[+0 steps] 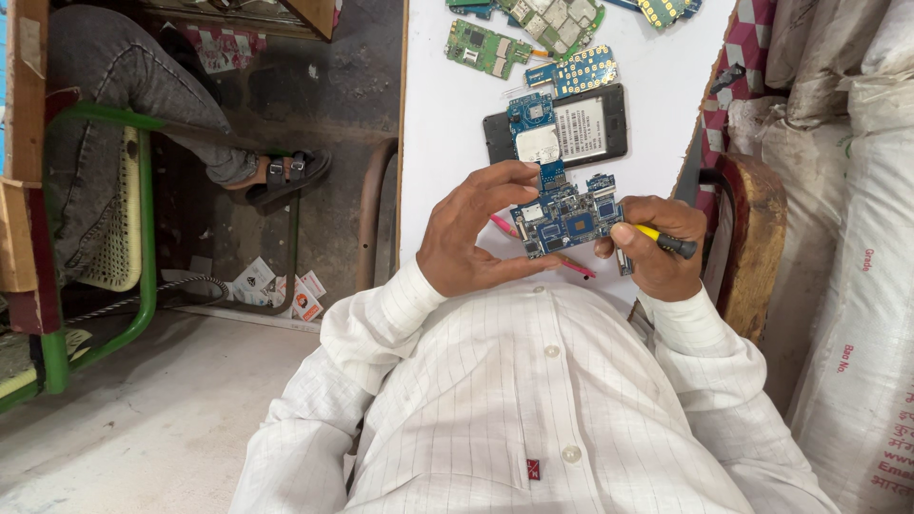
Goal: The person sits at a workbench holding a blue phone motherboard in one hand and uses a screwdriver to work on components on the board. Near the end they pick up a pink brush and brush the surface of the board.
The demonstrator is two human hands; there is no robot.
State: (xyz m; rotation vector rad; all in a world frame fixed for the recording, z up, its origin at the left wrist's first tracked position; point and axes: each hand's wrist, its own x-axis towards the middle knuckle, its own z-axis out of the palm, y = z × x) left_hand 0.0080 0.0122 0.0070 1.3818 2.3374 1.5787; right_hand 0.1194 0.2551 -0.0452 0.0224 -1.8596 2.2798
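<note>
Left hand [476, 233] pinches a flat blue circuit board [565, 221] by its edge, above the white tabletop's [447, 124] near edge; right hand [657, 249] grips a slim yellow-black screwdriver [666, 241] beside it; glossy black phone shell [557, 128] lies flat mid-tabletop; green boards [486, 48] at far edge.

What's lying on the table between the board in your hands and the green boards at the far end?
In the head view, a black phone body with a small blue board on it, then a blue keypad board.

Bare white table [447, 124] left of the hands; black phone shell [557, 127] and circuit boards [519, 38] crowd ahead.
</note>
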